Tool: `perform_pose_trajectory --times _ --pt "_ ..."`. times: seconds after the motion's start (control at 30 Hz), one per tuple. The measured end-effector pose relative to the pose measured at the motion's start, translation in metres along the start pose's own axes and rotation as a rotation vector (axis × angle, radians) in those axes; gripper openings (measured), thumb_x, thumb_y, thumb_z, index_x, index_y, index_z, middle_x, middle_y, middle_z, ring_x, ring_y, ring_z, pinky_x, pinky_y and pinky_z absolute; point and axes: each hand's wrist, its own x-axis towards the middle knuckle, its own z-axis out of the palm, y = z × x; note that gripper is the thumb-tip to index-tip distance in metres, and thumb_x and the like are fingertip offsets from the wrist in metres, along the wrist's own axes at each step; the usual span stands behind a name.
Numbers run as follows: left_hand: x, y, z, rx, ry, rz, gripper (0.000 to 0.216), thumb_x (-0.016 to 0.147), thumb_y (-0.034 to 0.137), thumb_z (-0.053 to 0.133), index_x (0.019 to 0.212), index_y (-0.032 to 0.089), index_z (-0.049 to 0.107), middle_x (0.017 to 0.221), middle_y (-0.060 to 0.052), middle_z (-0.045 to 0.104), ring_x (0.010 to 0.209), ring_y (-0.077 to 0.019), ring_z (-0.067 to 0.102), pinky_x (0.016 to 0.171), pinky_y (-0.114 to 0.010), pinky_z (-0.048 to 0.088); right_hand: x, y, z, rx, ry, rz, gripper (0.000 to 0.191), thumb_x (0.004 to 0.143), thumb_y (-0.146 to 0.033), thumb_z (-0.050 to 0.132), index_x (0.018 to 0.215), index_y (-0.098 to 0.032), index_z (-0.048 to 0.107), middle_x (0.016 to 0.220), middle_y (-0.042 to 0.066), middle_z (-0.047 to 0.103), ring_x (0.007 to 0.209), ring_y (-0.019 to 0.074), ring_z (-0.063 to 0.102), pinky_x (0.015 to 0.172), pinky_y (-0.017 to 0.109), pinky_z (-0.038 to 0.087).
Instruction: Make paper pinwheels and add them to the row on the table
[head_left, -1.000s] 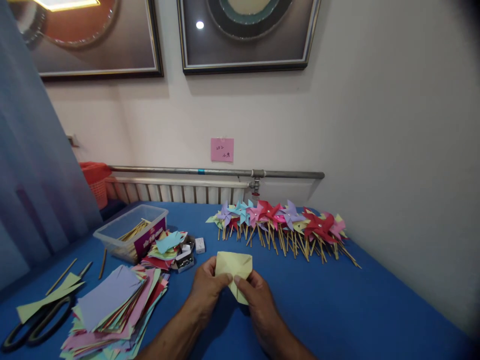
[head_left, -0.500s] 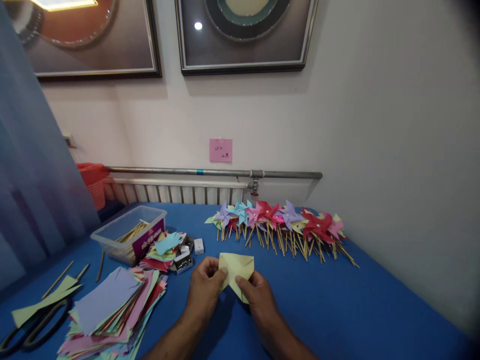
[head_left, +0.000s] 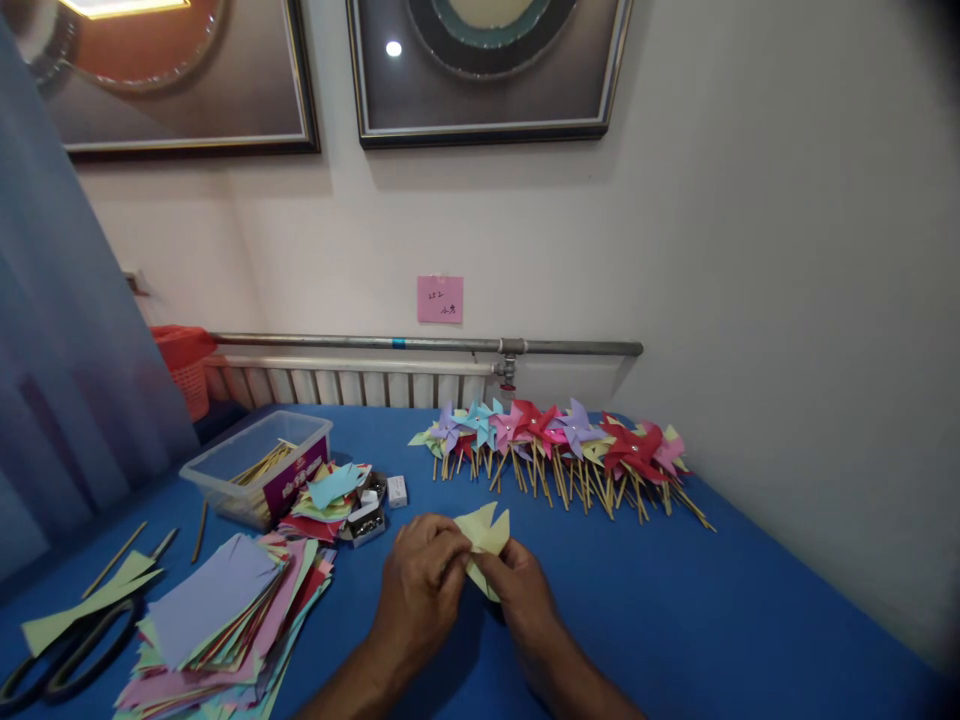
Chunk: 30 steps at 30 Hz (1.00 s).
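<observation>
My left hand (head_left: 420, 585) and my right hand (head_left: 517, 588) are closed together on a pale yellow paper piece (head_left: 484, 535), folded with its corners pointing up, just above the blue table (head_left: 675, 600). Both pinch it near its middle. A row of finished paper pinwheels (head_left: 559, 440) on wooden sticks lies beyond my hands along the far side.
A stack of coloured paper squares (head_left: 225, 610) lies at the left, with scissors (head_left: 67, 655) and a yellow strip beside it. A clear plastic box (head_left: 259, 465) holds sticks. Cut paper pieces (head_left: 334, 495), a small tin of pins (head_left: 367, 520) and loose sticks (head_left: 124, 545) lie nearby.
The yellow paper has gone from a flatter sheet to folded points gathered inward. My left hand has moved right, over the paper's middle, closer to my right hand.
</observation>
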Motion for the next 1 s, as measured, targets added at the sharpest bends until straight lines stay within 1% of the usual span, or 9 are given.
perform_pose_trajectory --times 0.1,0.3,0.4,0.53,0.63,0.77,0.87,1.0 --pt "-0.001 -0.001 0.000 0.046 -0.019 0.024 0.021 0.093 0.013 0.053 0.092 0.021 0.072 0.095 -0.007 0.069 0.086 -0.0207 0.062 0.080 -0.036 0.044 -0.003 -0.003 0.002 -0.011 0.005 0.016 0.026 0.068 -0.029 0.077 0.091 -0.018 0.076 0.082 0.005 0.077 0.074 0.0221 0.067 0.069 0.029 0.048" --pt "0.001 0.001 -0.002 0.015 -0.078 -0.008 0.021 0.093 0.013 0.052 0.091 0.022 0.071 0.095 -0.006 0.069 0.090 -0.0211 0.062 0.082 -0.037 0.044 -0.003 -0.002 0.001 0.002 -0.010 0.033 0.024 0.066 -0.027 0.076 0.088 -0.017 0.074 0.077 0.003 0.075 0.068 0.0189 0.063 0.064 0.027 0.045" --pt "0.001 0.001 -0.004 0.007 -0.105 -0.021 0.021 0.092 0.012 0.053 0.091 0.022 0.071 0.095 -0.005 0.069 0.090 -0.0207 0.062 0.082 -0.037 0.044 -0.002 -0.002 0.001 0.013 -0.033 0.049 0.027 0.066 -0.031 0.079 0.089 -0.017 0.074 0.082 0.004 0.076 0.071 0.0200 0.064 0.065 0.028 0.046" --pt "0.002 0.000 -0.005 0.011 -0.126 -0.045 0.021 0.092 0.013 0.052 0.090 0.022 0.071 0.094 -0.005 0.069 0.090 -0.0210 0.062 0.082 -0.037 0.043 -0.005 -0.003 0.001 0.014 -0.020 0.040 0.032 0.068 -0.034 0.080 0.094 -0.016 0.075 0.086 0.006 0.077 0.075 0.0208 0.065 0.066 0.028 0.046" --pt "0.003 0.000 -0.007 0.027 -0.144 -0.052 0.021 0.092 0.013 0.052 0.089 0.022 0.070 0.094 -0.005 0.069 0.089 -0.0211 0.062 0.082 -0.038 0.042 -0.007 -0.005 0.002 0.026 -0.030 0.042 0.032 0.069 -0.034 0.080 0.096 -0.017 0.075 0.086 0.005 0.077 0.074 0.0201 0.065 0.068 0.028 0.047" --pt "0.004 0.002 -0.009 0.057 -0.156 -0.066 0.022 0.092 0.013 0.051 0.088 0.022 0.070 0.093 -0.004 0.069 0.088 -0.0208 0.062 0.083 -0.039 0.041 -0.007 -0.006 0.003 0.022 -0.048 0.050 0.032 0.069 -0.037 0.081 0.093 -0.017 0.076 0.084 0.005 0.077 0.071 0.0196 0.065 0.066 0.027 0.046" --pt "0.005 0.004 -0.010 0.086 -0.161 -0.057 0.022 0.093 0.015 0.050 0.086 0.022 0.070 0.093 -0.005 0.069 0.087 -0.0208 0.061 0.082 -0.039 0.042 -0.008 -0.006 0.003 0.033 -0.051 0.050 0.033 0.068 -0.038 0.082 0.093 -0.016 0.075 0.083 0.005 0.077 0.073 0.0204 0.066 0.067 0.028 0.046" --pt "0.004 0.005 -0.011 0.125 -0.158 -0.007 0.022 0.094 0.018 0.050 0.088 0.022 0.071 0.093 -0.006 0.069 0.085 -0.0213 0.060 0.081 -0.039 0.042 -0.007 -0.006 0.003 0.028 -0.050 0.058 0.034 0.068 -0.038 0.082 0.094 -0.016 0.075 0.085 0.005 0.078 0.076 0.0215 0.067 0.069 0.028 0.047"
